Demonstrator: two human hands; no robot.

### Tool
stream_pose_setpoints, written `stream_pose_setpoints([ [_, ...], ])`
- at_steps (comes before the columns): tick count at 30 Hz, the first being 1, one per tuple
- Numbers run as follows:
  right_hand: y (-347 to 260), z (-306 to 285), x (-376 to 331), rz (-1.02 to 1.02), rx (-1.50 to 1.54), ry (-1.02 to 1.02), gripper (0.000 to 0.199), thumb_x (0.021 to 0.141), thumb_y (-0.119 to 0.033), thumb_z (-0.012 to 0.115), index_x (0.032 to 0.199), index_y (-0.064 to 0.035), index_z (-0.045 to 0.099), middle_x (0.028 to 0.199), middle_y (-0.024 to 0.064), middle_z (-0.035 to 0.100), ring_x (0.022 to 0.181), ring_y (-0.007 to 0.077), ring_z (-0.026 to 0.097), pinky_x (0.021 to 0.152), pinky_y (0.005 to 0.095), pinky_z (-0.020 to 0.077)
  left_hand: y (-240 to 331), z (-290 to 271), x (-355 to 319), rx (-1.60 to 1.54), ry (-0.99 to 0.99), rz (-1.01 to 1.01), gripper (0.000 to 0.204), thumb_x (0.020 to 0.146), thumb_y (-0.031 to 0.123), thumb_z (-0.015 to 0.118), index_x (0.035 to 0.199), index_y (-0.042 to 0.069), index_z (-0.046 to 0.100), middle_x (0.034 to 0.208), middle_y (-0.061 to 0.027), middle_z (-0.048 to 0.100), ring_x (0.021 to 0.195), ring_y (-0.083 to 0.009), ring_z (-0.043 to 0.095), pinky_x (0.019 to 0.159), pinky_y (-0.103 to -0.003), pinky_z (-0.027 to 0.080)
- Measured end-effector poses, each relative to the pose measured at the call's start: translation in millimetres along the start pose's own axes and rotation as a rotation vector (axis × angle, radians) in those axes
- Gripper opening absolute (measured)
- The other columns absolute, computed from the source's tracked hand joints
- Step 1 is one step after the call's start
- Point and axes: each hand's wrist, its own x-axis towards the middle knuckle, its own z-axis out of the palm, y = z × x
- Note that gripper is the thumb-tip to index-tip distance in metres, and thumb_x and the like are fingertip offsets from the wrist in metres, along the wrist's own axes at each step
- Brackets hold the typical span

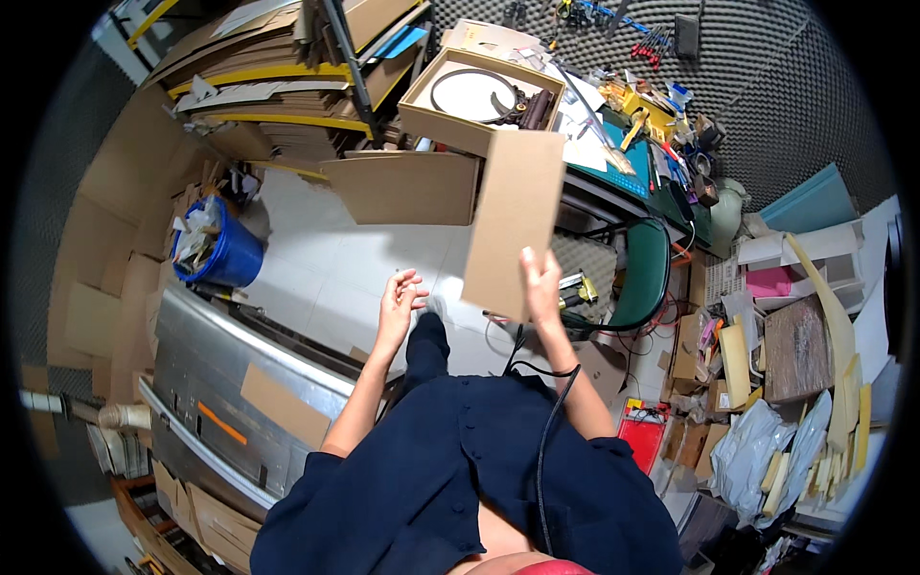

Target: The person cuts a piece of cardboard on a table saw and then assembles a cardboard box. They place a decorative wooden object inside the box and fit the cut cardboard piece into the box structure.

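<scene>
A flat, narrow piece of brown cardboard is upright in front of me, gripped near its lower right edge by my right hand. The thumb lies across its face; the other fingers are partly hidden. To the left, my left hand hovers above the floor with fingers loosely curled and apart, holding nothing. Behind the strip, an open cardboard box stands at the desk, with a black ring and dark brown pieces inside. A wider cardboard sheet leans upright below the box.
A grey metal machine bed with an orange strip is at my left, beyond it a blue bin of scraps. Shelves of cardboard stand far left. A green chair and tool-covered desk are right, with stacked boxes and foam further right.
</scene>
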Motion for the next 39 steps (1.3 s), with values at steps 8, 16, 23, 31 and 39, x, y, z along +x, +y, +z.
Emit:
stream_pose_setpoints([
  [8, 10, -26, 260, -0.042, -0.595, 0.333, 0.039, 0.094, -0.029, 0.051, 0.118, 0.0006, 0.058, 0.106, 0.0248, 0.065, 0.101, 0.0414, 0.061, 0.085, 0.0453, 0.0468, -22, -10, 208, 0.119, -0.079, 0.049, 0.029, 0.097, 0.013, 0.051, 0.125, 0.003, 0.049, 0.115, -0.011, 0.059, 0.095, -0.0164, 0.063, 0.081, -0.027, 0.05],
  [16, 50, -27, 409, 0.175, -0.906, 0.294, 0.043, 0.089, -0.034, 0.056, 0.116, -0.0013, 0.063, 0.104, 0.0266, 0.065, 0.103, 0.0422, 0.061, 0.089, 0.0474, 0.0467, 50, 7, 440, 0.606, -0.15, 0.402, 0.026, 0.094, 0.012, 0.055, 0.118, 0.001, 0.054, 0.11, -0.0109, 0.063, 0.104, -0.0207, 0.06, 0.089, -0.033, 0.047],
  [23, 39, -8, 441, 0.317, -1.063, 0.304, 0.039, 0.09, -0.031, 0.054, 0.118, -0.0051, 0.062, 0.101, 0.0268, 0.066, 0.101, 0.0419, 0.062, 0.089, 0.0484, 0.047, 36, 40, 541, 0.804, -0.227, 0.471, 0.033, 0.085, 0.007, 0.057, 0.117, 0.0, 0.054, 0.108, -0.0191, 0.06, 0.101, -0.0326, 0.059, 0.09, -0.041, 0.046],
  [31, 52, 10, 425, 0.34, -1.09, 0.358, 0.032, 0.092, -0.028, 0.052, 0.114, -0.0062, 0.06, 0.091, 0.0257, 0.067, 0.09, 0.0438, 0.064, 0.081, 0.0494, 0.0498, 13, 55, 542, 1.012, -0.285, 0.428, 0.033, 0.084, 0.012, 0.061, 0.117, 0.005, 0.055, 0.104, -0.0147, 0.063, 0.103, -0.0293, 0.059, 0.092, -0.041, 0.042],
  [39, 69, 17, 423, 0.265, -1.143, 0.388, 0.031, 0.094, -0.029, 0.051, 0.112, -0.0051, 0.059, 0.091, 0.0244, 0.067, 0.086, 0.043, 0.064, 0.077, 0.0491, 0.0505, 16, 61, 539, 1.09, -0.242, 0.399, 0.027, 0.083, 0.014, 0.057, 0.11, 0.007, 0.06, 0.1, -0.0099, 0.067, 0.096, -0.0267, 0.063, 0.09, -0.039, 0.044],
])
